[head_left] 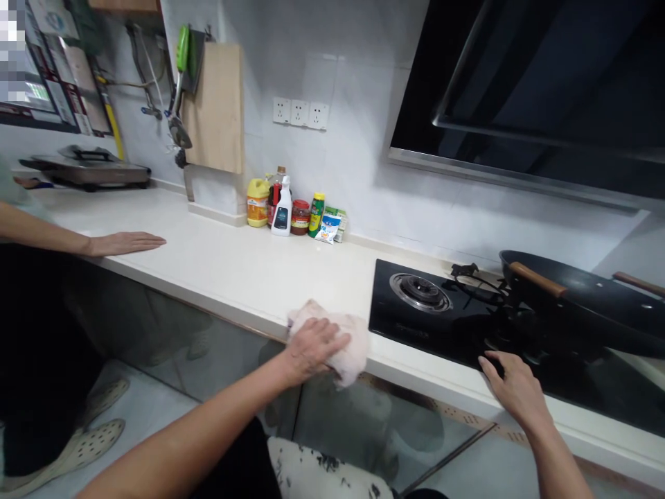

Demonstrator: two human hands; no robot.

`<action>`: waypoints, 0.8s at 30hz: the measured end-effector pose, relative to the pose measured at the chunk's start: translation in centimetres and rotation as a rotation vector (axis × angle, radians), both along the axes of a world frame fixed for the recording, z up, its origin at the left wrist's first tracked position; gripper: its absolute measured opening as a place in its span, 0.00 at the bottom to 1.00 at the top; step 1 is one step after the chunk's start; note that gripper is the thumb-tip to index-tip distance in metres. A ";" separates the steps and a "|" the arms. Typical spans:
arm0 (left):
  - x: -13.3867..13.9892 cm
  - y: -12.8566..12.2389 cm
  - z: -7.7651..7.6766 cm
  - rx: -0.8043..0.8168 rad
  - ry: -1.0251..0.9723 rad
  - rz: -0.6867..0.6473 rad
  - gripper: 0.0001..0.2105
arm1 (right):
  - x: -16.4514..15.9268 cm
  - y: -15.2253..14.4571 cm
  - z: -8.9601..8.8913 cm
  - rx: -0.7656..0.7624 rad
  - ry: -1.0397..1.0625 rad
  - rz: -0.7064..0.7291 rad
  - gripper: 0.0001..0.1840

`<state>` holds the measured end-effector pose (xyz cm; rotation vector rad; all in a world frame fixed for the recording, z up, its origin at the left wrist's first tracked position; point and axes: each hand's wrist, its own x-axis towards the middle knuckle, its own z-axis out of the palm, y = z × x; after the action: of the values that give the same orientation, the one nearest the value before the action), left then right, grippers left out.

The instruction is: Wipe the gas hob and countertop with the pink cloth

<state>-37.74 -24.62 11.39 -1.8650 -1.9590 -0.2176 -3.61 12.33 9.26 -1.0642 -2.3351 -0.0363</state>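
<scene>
My left hand (316,346) presses on a pale pink cloth (353,343), its fingers resting over the folds. The cloth lies at the front edge of the white countertop (233,270), just left of the black gas stove, and part of it hangs over the edge. My right hand (514,384) rests at the front edge of the stove (395,326), thumb apart from the slightly bent fingers, with nothing in it. A dark wok (582,298) with wooden handles sits on the far burner, to the right.
At the left, another person's hand (127,242) lies flat on the counter. Several bottles and jars, including a white spray bottle (282,211), stand against the wall. A cutting board (215,107) hangs there. A range hood (519,104) overhangs the stove; a portable cooker (93,170) is far left.
</scene>
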 end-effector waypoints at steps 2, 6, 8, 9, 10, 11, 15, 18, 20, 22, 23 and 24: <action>-3.6 -2.9 0.6 -0.027 -0.001 0.078 0.31 | -0.1 -0.3 0.1 0.011 -0.015 -0.011 0.30; -9.8 -7.6 2.5 -0.045 -0.046 0.240 0.33 | -0.2 -0.6 0.3 0.017 -0.038 -0.024 0.29; -12.3 -9.4 3.4 -0.053 -0.073 0.322 0.34 | -0.2 -0.7 0.3 0.020 -0.034 -0.019 0.29; -13.2 -10.1 3.7 -0.053 -0.078 0.368 0.34 | -0.3 -0.6 0.2 0.024 -0.033 -0.017 0.29; -14.0 -10.7 3.9 -0.058 -0.079 0.417 0.34 | -0.3 -0.6 0.2 0.027 -0.034 -0.016 0.29; -14.6 -11.2 4.0 -0.062 -0.076 0.462 0.34 | -0.4 -0.6 0.1 0.030 -0.037 -0.017 0.29; -14.0 -11.4 3.8 -0.071 -0.064 0.566 0.34 | -0.6 -0.6 0.1 0.031 -0.048 -0.033 0.29; -10.9 -9.4 3.8 -0.095 -0.070 0.555 0.36 | -0.7 -0.8 0.1 0.029 -0.040 -0.038 0.28; -8.2 -7.3 4.0 -0.128 -0.093 0.504 0.38 | -0.7 -0.9 0.2 0.029 -0.026 -0.033 0.28; -5.7 -4.9 4.3 -0.166 -0.135 0.429 0.38 | -0.8 -1.0 0.2 0.027 -0.018 -0.027 0.27; -4.6 -3.8 4.5 -0.180 -0.154 0.397 0.37 | -0.8 -1.1 0.2 0.025 -0.017 -0.025 0.27; -3.8 -2.7 4.8 -0.192 -0.174 0.372 0.36 | -0.9 -1.1 0.3 0.024 -0.015 -0.022 0.27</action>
<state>-41.52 -27.34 16.18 -1.5933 -2.4794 -0.0829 -4.46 11.20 9.53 -1.0814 -2.3306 -0.0809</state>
